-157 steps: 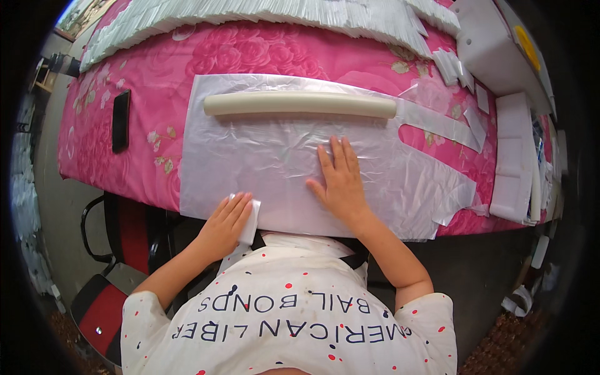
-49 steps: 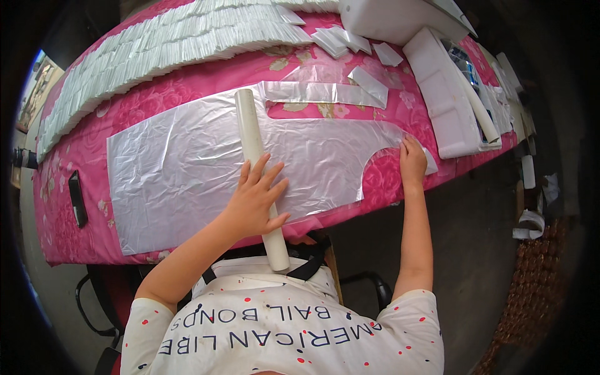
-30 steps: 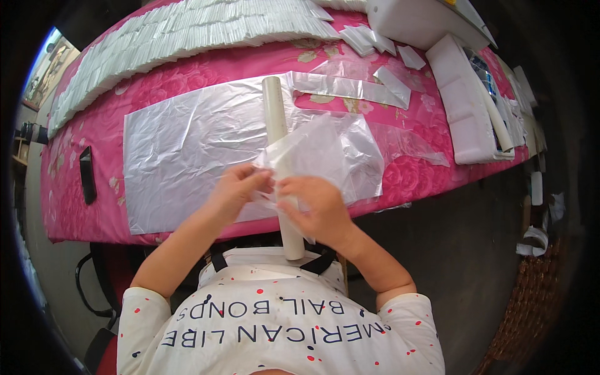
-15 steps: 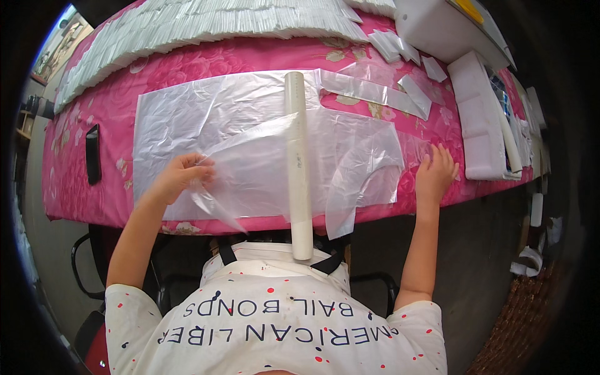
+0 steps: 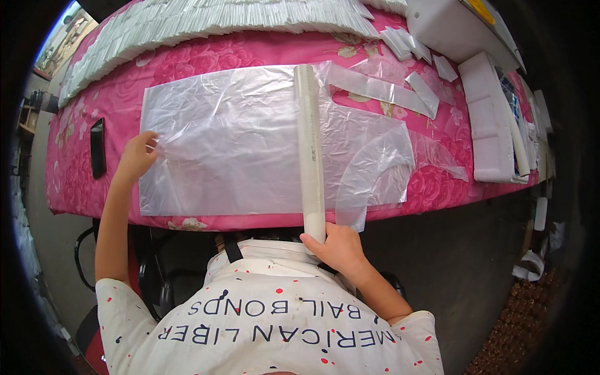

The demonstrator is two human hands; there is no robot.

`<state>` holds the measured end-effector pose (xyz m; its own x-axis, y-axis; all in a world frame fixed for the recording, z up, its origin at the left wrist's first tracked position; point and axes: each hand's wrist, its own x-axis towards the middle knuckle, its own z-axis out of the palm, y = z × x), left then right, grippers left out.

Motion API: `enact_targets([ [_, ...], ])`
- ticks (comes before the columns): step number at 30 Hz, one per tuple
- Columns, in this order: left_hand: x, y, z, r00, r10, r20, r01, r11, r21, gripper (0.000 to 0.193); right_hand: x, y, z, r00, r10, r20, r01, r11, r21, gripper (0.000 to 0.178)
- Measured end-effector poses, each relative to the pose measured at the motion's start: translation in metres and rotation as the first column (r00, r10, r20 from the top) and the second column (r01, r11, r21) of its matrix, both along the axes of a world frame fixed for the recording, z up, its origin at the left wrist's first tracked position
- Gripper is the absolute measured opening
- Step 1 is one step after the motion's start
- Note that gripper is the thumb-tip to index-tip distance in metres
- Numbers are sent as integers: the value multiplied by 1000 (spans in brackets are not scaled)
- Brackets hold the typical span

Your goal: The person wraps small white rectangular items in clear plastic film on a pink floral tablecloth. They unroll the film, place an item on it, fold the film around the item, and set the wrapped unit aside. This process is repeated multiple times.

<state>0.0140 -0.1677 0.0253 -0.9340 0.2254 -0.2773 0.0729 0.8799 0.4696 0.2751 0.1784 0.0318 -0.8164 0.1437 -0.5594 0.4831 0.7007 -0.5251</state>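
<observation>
A see-through plastic sheet (image 5: 244, 169) lies on the table, its right end shaped into strips and a curved flap (image 5: 369, 175). Across it rests a long whitish tube (image 5: 309, 137), one end reaching past the table's near edge. My right hand (image 5: 340, 249) is closed around that near end. At the sheet's left edge, my left hand (image 5: 139, 156) pinches the thin plastic between curled fingers. The sheet is wrinkled but mostly flat, and both its halves show on either side of the tube.
A pink floral cloth (image 5: 262, 50) covers the table. Long rows of folded white packets (image 5: 206, 25) line the far side. A black phone (image 5: 97, 148) lies at the left. White foam boxes (image 5: 490, 119) stand at the right, near a few loose packets (image 5: 406, 42).
My left hand has moved left with the plastic, spreading the raised layer flat. My right hand has come from the right side of the table to grasp the tube's near end.
</observation>
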Motion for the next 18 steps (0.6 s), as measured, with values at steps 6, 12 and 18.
enact_targets([
  [6, 67, 117, 7, 807, -247, -536, 397, 899, 184, 39, 0, 2, -2, 1000, -22, 14, 22, 1000, -11, 43],
  [12, 109, 217, -47, 769, -424, -479, 586, 767, 261, 54, 5, 4, -4, 999, -42, -2, 42, 997, -62, 45],
  [18, 121, 231, -61, 714, -533, -454, 601, 799, 9, 59, 1, 21, 7, 988, 110, 108, -104, 993, -62, 50],
])
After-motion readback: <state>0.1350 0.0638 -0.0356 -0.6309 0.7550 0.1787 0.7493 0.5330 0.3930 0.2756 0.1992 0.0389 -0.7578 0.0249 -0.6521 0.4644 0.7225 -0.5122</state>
